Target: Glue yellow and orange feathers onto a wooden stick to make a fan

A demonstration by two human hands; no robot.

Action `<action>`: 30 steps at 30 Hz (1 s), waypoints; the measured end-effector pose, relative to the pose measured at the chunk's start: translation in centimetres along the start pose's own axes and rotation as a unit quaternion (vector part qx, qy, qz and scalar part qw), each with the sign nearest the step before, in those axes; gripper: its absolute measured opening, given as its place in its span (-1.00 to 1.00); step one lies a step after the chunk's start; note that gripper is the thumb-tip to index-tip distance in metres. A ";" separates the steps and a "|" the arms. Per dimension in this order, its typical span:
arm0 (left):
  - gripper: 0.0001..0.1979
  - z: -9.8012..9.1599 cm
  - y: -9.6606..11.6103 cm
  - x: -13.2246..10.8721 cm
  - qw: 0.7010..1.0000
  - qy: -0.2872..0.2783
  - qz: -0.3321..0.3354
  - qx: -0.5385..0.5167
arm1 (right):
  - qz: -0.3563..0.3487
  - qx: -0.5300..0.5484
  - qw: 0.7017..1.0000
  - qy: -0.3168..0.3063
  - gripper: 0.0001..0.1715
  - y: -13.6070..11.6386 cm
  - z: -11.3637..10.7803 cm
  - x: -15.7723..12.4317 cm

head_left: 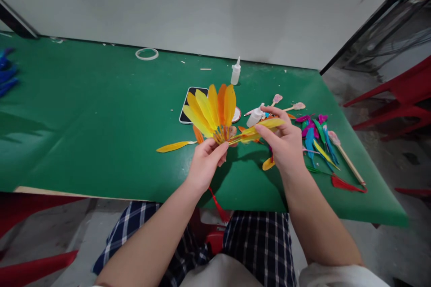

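Observation:
My left hand is closed around the base of a feather fan, its yellow and orange feathers spread upward over the table. A red tassel hangs below that hand. My right hand pinches a yellow feather on the fan's right side, the quill running in toward my left fingers. Whether that quill is joined to the fan I cannot tell. Close by my right fingers is a white glue bottle, tilted. A loose yellow feather lies left of my left hand.
Behind the fan lies a phone, and a second glue bottle stands near the wall. Bright feathers and a wooden handle with a red tassel lie at right. A tape ring is at the back; red chairs stand beyond the table.

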State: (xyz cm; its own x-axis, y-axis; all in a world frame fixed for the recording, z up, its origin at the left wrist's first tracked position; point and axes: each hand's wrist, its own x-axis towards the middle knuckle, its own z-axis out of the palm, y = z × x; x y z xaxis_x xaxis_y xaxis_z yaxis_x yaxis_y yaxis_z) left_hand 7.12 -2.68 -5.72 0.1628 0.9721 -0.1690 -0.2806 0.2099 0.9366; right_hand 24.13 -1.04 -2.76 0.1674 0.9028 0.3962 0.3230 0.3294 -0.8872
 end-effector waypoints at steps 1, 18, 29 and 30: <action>-0.82 0.0 0.0 0.0 1.000 0.000 0.000 0.002 | 0.003 0.003 1.000 0.006 -0.95 0.0 0.0 0.0; -0.79 -0.1 0.0 -0.1 1.000 0.006 0.003 0.017 | -0.004 -0.038 0.999 -0.018 -0.93 0.0 0.0 -0.2; -0.62 0.0 0.2 -0.1 0.994 0.044 0.004 0.100 | -0.042 -0.074 0.996 -0.018 -0.96 -0.1 0.2 -0.2; -0.62 0.0 0.2 -0.1 0.994 0.051 0.005 0.098 | -0.050 -0.077 0.996 -0.014 -0.95 -0.1 0.3 -0.2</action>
State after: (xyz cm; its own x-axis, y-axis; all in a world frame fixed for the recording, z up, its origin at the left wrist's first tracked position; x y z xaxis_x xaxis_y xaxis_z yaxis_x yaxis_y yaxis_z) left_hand 7.09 -2.79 -5.52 0.0611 0.9816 -0.1809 -0.0912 0.1860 0.9783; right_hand 23.83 -1.20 -2.81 0.1013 0.8760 0.4716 0.4764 0.3734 -0.7960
